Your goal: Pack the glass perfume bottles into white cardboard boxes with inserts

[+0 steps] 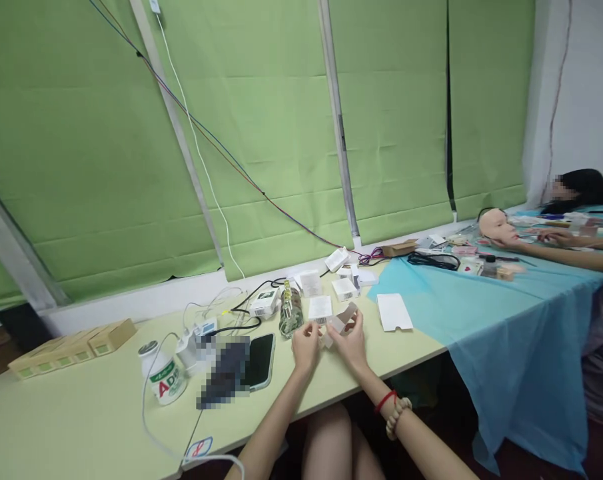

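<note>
Both my hands meet over the pale green table (81, 413), pinching a small white cardboard box (342, 321) with an open flap. My left hand (306, 347) grips its left side with fingers curled. My right hand (350, 341), with a red string and bead bracelet on the wrist, holds the right side. Just behind the box stands a small clear glass bottle (290, 311) and another small white box (320, 309). A black phone (259, 360) lies to the left of my left hand.
Several white boxes (344, 288) and a flat white card (394, 311) lie behind the hands. A white drink bottle (164, 375), chargers and cables sit at left, tan boxes (71, 347) farther left. At right, another person works at a blue-covered table (481, 300) with a practice face mask (498, 228).
</note>
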`<state>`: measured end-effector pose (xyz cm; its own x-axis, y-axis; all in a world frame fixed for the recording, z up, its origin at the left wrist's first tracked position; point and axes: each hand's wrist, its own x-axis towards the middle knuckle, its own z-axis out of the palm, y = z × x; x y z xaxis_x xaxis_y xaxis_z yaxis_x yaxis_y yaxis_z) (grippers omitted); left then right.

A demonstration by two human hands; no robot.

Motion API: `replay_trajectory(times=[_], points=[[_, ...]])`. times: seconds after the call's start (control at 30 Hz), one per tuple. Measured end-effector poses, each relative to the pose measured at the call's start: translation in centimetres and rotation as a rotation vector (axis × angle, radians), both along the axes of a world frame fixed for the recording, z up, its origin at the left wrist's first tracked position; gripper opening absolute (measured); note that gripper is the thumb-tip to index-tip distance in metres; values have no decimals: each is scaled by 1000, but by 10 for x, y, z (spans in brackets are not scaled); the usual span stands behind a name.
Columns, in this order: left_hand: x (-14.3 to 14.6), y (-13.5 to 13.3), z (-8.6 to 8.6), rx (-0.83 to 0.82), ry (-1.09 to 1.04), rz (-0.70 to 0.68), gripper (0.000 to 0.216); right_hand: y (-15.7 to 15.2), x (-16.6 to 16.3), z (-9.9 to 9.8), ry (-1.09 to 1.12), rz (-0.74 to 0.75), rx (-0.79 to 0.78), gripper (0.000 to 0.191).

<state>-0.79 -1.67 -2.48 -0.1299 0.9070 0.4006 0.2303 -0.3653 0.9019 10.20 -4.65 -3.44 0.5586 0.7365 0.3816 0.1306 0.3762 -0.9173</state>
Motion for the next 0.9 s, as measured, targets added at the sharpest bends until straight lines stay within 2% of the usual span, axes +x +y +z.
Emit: replay_trajectory(times=[0.07,0.17,0.33,0.43,0.53,0.7,0.8,0.9], points=[[6,7,5,65,59,57,22,2,3,1,114,-57,-48,78],[17,20,10,166,129,92,12,-2,3,2,83,-82,-48,80],[28,49,10,331,340,116,26,-8,-8,-4,-57,5,125,80],[29,65,7,313,316,150,41,-8,-12,-8,-53,62,200,81],[33,72,0,272,259,167,52,-10,-10,-9,-92,74,199,83],[42,68,-13,145,169,113,46,-15,-2,-2,-104,31,123,85],[42,52,-11,87,79,130,41,-9,3,-4,-103,-28,90,82],[41,29,-4,97,4,102,35,0,10,-8,-50,-19,-20,78]])
